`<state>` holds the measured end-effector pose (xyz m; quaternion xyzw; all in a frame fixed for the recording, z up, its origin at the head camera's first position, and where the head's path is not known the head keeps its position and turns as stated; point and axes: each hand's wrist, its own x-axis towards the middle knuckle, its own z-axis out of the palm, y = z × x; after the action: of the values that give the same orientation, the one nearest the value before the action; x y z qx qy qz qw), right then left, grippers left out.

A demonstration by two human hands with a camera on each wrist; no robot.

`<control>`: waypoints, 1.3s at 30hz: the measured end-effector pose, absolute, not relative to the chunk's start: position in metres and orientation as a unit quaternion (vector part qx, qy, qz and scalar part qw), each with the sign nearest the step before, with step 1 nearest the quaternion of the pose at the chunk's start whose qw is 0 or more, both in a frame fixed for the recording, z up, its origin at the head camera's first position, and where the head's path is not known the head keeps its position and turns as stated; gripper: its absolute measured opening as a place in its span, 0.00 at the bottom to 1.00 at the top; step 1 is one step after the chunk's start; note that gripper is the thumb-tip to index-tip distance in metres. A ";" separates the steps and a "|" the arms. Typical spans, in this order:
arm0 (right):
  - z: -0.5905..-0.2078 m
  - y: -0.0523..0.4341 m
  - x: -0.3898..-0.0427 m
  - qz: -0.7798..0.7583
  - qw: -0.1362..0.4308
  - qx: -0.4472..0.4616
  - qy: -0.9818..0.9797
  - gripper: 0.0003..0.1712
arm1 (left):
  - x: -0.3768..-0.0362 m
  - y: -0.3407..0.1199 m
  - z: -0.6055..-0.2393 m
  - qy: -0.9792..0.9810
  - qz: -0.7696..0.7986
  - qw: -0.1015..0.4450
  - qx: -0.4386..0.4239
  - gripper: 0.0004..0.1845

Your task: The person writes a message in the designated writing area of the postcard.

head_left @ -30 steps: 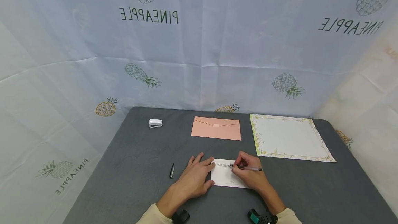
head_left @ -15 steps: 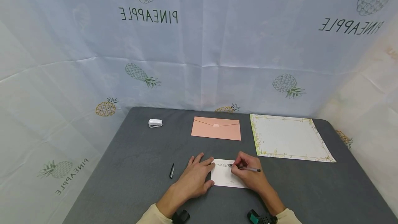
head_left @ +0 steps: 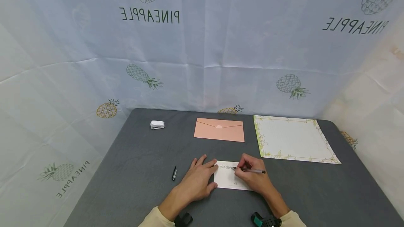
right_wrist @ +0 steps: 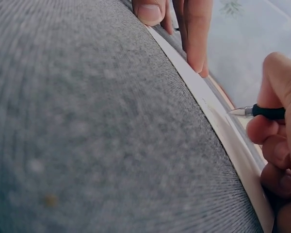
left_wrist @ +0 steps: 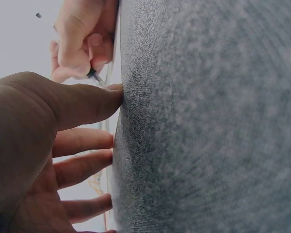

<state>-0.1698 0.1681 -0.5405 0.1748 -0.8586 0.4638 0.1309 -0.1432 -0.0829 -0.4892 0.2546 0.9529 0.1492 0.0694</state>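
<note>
A small white card (head_left: 225, 180) lies on the grey table, with a row of handwritten characters along its upper part and a faint mark lower down. My right hand (head_left: 254, 175) pinches a pen (head_left: 257, 171) between thumb and fingers, its tip at the end of the written row. In the right wrist view the pen (right_wrist: 269, 112) shows a clear tip and a dark grip. My left hand (head_left: 197, 180) lies spread at the card's left edge, fingertips and thumb resting on it. Left of that hand lies a black pen cap (head_left: 174, 173).
Behind the card is a pink envelope (head_left: 219, 130) with its flap side up. A white sheet with a floral border (head_left: 293, 139) lies at the back right. A small white stapler (head_left: 157, 124) stands at the back left. A pineapple-print curtain (head_left: 202, 45) hangs behind the table.
The pen in my right hand has shifted very slightly at the end of the written row. My left hand has stayed where it was on the card.
</note>
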 end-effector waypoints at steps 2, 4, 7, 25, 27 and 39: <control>-0.540 0.168 -0.170 0.465 0.128 0.173 -0.858 0.23 | -0.143 -0.083 -0.489 0.953 0.150 0.069 0.255 0.33; -0.540 0.168 -0.170 0.465 0.125 0.176 -0.858 0.22 | -0.143 -0.083 -0.489 0.953 0.150 0.069 0.255 0.33; -0.540 0.169 -0.170 0.467 0.122 0.179 -0.857 0.22 | -0.143 -0.083 -0.489 0.953 0.151 0.070 0.255 0.33; -0.536 0.168 -0.168 0.486 0.126 0.193 -0.843 0.24 | -0.142 -0.082 -0.489 0.954 0.151 0.065 0.251 0.32; -0.537 0.168 -0.169 0.487 0.128 0.191 -0.842 0.24 | -0.142 -0.082 -0.489 0.954 0.152 0.065 0.249 0.32; -0.543 0.170 -0.169 0.498 0.159 0.154 -0.838 0.25 | -0.142 -0.082 -0.488 0.954 0.155 0.067 0.246 0.32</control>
<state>-0.1692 0.1698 -0.5429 0.1542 -0.8381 0.4985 0.1590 -0.1415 -0.0817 -0.4885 0.2465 0.9544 0.1547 0.0667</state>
